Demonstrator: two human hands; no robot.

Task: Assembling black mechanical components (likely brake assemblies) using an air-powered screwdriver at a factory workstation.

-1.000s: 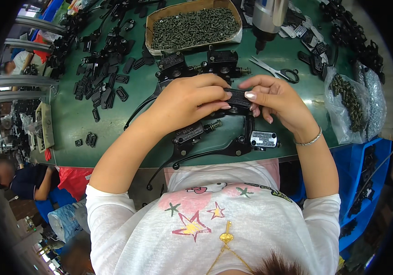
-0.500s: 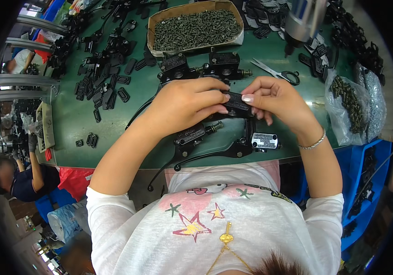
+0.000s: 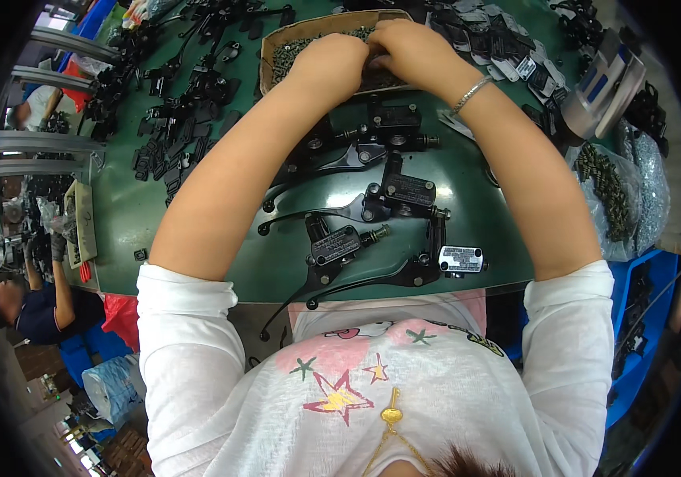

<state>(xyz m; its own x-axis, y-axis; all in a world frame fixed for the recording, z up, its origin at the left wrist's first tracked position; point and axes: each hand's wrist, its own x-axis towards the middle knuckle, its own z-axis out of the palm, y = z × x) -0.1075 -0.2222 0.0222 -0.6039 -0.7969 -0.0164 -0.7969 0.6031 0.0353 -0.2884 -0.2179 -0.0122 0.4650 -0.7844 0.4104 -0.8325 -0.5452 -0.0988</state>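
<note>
Shows scissors (image 3: 455,124) between 1 and 2 o'clock, mostly hidden. At 3 o'clock, has clear bag (image 3: 615,248) with brass-coloured fittings (image 3: 607,187), plus second clear bag (image 3: 653,187) just beside, outer side. Includes blue rack (image 3: 626,389) between 3 and 4, dark parts inside. At 9, has pale tray (image 3: 87,207), red item (image 3: 85,272) at lower end. Between 8 and 9, shows person in dark top (image 3: 54,310), red bag (image 3: 120,316) nearby. At 8, has pale-blue container (image 3: 110,391). Between 9 and 10, shows grey metal rails (image 3: 38,143); near 10, includes person in white (image 3: 40,103).
</note>
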